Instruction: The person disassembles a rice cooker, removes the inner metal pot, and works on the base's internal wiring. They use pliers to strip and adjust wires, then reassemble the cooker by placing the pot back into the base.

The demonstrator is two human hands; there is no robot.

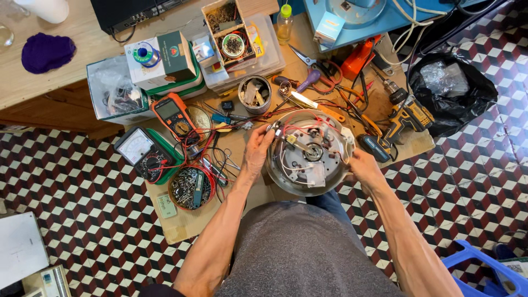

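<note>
Low wooden tabletop (231,217) crowded with tools over checkered floor (82,209). Round metal appliance base (309,153), underside up with wiring exposed, sits at tabletop's near edge. Left hand (257,149) grips its left rim, fingers clamped. Right hand (362,165) clasps right rim. Orange multimeter (172,114) lies to left.

Blue plastic stool (477,264) cut off at the bottom-right corner.

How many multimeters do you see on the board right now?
2: an orange digital multimeter left of the left hand, and a black analog meter in a green case below-left of it. Clutter may hide more.
</note>
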